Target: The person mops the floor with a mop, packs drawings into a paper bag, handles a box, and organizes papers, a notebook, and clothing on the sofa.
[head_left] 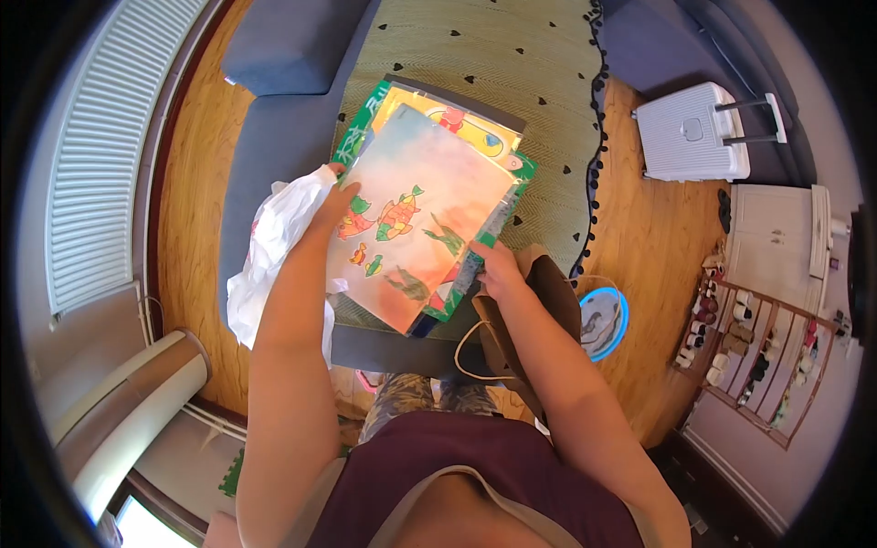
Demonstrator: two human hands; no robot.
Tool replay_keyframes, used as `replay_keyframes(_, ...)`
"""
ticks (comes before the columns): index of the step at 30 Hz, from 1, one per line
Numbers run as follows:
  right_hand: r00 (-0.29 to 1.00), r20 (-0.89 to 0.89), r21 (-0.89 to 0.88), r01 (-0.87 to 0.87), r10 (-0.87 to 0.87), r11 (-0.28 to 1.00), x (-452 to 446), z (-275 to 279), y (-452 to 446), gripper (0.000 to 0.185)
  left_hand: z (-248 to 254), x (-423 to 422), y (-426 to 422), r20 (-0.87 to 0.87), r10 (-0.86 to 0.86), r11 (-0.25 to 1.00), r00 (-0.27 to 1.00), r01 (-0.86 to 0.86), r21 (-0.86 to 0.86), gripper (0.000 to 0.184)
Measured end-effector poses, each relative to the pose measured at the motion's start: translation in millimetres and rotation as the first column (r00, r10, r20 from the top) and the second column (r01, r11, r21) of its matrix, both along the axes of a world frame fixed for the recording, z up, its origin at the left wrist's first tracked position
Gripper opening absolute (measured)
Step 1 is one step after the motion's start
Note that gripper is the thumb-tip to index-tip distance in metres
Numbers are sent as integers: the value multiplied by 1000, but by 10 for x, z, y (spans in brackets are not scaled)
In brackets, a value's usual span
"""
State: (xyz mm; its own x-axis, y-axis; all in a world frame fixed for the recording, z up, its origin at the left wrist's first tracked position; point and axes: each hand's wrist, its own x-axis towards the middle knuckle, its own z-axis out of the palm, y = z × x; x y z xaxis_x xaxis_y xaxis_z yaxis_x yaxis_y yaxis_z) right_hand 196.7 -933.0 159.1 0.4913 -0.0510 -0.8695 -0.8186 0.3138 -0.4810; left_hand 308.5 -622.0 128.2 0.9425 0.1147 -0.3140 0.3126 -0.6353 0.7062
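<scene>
A stack of children's pictures lies on the green throw, its sheets unevenly fanned. On top is a pale pink-and-blue fish painting point(420, 196) with orange and green fish and water plants. A yellow picture point(475, 135) and a green-bordered picture point(367, 110) stick out from under it. My left hand point(336, 203) grips the stack's left edge, its fingers partly hidden. At the lower right edge my right hand point(494, 267) is closed on the stack, thumb on top. A white plastic bag point(279, 242) touches my left forearm. Under my right forearm stands a brown paper bag point(546, 306) with a rope handle.
The green throw point(475, 46) with a pompom edge covers the grey sofa point(274, 137). To the right are a white suitcase point(692, 132), a blue-rimmed basket point(623, 324) and a shoe rack point(758, 356). A radiator point(110, 155) lines the left wall.
</scene>
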Motion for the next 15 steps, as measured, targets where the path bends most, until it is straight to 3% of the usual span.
replay_keyframes(1, 1000, 1, -2, 9, -9, 1000, -19, -18, 3, 30, 32, -16, 28, 26, -87, 975, 996, 79, 209, 57)
replay_keyframes(3, 977, 114, 76, 170, -178, 982, -52, -46, 18, 28, 170, -74, 65, 33, -65, 966, 997, 55, 252, 63)
replay_keyframes(4, 977, 110, 77, 177, -184, 981, -59, -37, 13, 28, 234, -85, 78, 37, -35, 956, 999, 23, 294, 70)
replay_keyframes(5, 972, 117, 70, 198, -205, 978, -48, -30, -1, 25, 93, -73, 158, 83, -16, 989, 996, 4, 145, 73)
replay_keyframes(6, 967, 124, 64, 218, -225, 974, -39, -15, -9, 23, 65, -57, 223, 83, -18, 989, 996, 6, 147, 73)
replay_keyframes(8, 954, 139, 113, 251, -266, 961, -27, 24, -58, 22, 11, -15, 360, -14, -20, 995, 1000, 18, -98, 69)
replay_keyframes(9, 940, 156, 159, 278, -302, 947, -20, 42, -68, 21, 24, 48, 420, -213, 72, 933, 974, -141, -331, 66)
replay_keyframes(12, 969, 132, 140, 193, -211, 971, 4, 152, -39, 23, 392, 70, 308, -333, 42, 930, 942, -159, -331, 59)
replay_keyframes(15, 980, 157, 167, 99, -125, 981, 25, 185, 2, 21, 467, 23, 207, -281, 5, 917, 960, -117, -381, 45)
